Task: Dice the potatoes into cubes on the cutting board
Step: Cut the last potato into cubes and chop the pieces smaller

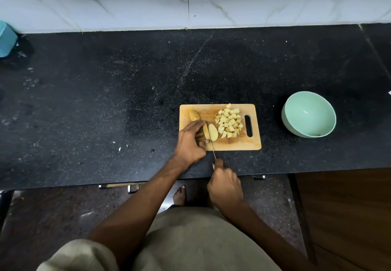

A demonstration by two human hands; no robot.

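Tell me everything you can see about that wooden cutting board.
The cutting board is a light wooden rectangle with rounded corners and a slotted handle hole at its right end. It lies flat on the dark counter, left of a pale green bowl. A heap of potato cubes sits on its right half; uncut potato pieces lie on the left. The left hand covers its near left corner, steadying a potato there.

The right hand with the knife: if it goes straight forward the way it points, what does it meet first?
Probably the potato piece held by the left hand; the right hand lines its thin knife up with it. Depth is unclear.
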